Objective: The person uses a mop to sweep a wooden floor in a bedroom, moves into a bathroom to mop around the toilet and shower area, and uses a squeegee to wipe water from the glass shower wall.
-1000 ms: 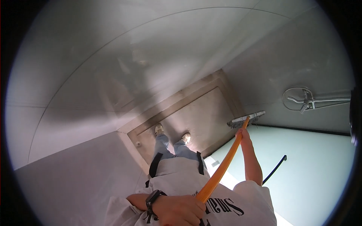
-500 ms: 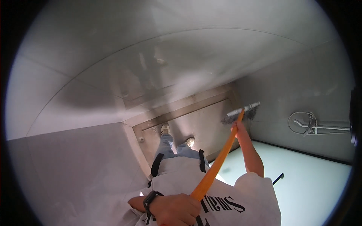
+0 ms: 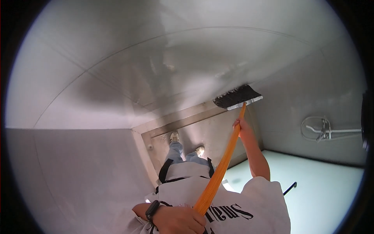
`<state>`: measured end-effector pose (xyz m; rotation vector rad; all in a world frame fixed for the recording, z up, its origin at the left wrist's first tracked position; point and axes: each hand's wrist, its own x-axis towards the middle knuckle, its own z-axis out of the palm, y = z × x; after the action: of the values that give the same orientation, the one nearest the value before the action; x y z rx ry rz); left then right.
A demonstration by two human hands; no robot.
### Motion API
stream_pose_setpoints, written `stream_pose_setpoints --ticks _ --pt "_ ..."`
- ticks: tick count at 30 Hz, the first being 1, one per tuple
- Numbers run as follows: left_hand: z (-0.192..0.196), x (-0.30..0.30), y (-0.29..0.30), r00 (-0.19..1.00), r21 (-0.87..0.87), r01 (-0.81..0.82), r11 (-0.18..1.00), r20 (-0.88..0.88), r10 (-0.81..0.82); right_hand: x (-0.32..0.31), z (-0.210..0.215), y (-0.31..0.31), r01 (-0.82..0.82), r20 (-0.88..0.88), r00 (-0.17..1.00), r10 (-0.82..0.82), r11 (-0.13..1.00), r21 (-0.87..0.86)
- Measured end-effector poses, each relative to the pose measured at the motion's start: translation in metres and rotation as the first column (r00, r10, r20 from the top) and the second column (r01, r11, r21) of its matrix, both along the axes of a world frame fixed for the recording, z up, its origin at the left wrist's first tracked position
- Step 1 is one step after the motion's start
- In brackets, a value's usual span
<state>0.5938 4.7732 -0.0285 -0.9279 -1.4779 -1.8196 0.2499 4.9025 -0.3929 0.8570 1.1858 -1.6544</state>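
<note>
Hands first, in the head view: the left hand (image 3: pixel 180 220), a dark watch (image 3: pixel 152 210) on its wrist, is clenched around the low end of an orange pole (image 3: pixel 220 171), close against the person's chest. The right hand (image 3: pixel 240 126) grips the same pole much higher up, arm stretched almost straight, just below the head of the tool. That spread of the two grips looks chosen for leverage — the low hand steadies and pivots, the high one steers.

At the top of the pole sits a flat scrubbing head (image 3: pixel 238 97), dark bristles over a pale bar, pressed against the grey wall panel (image 3: pixel 202 58) where it meets a side wall. The pole tilts up and to the right, so the head lies flat on the surface rather than on an edge.

Below, the person's white shirt (image 3: pixel 249 206) with dark lettering fills the lower middle, and two light shoes (image 3: pixel 174 136) stand on a grey floor in a recessed, framed bay. To the right a metal fitting (image 3: pixel 316 128) with a bar hangs on the wall — well apart from the brush — above a pale green surface (image 3: pixel 327 187).
</note>
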Motion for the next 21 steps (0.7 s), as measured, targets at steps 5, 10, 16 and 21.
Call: stream_pose_setpoints --ticks 5,10,16,21 --pt "-0.005 -0.016 0.01 0.99 0.017 0.143 0.99 -0.004 -0.143 0.009 0.005 0.07 0.051 -0.092 0.995 -0.049 0.999 0.017" --pt "-0.017 -0.034 0.016 0.98 0.063 0.2 0.978 0.002 -0.201 0.016 0.0 0.142 0.135 -0.066 0.99 -0.128 0.984 0.114" --pt "-0.029 -0.052 0.01 0.944 0.17 0.324 0.93 0.005 -0.33 0.038 0.013 0.206 0.316 -0.069 0.949 -0.309 0.935 0.162" --pt "-0.036 -0.054 0.0 0.9 0.174 0.431 0.885 -0.014 -0.435 0.045 0.01 0.211 0.406 -0.03 0.912 -0.41 0.888 0.216"
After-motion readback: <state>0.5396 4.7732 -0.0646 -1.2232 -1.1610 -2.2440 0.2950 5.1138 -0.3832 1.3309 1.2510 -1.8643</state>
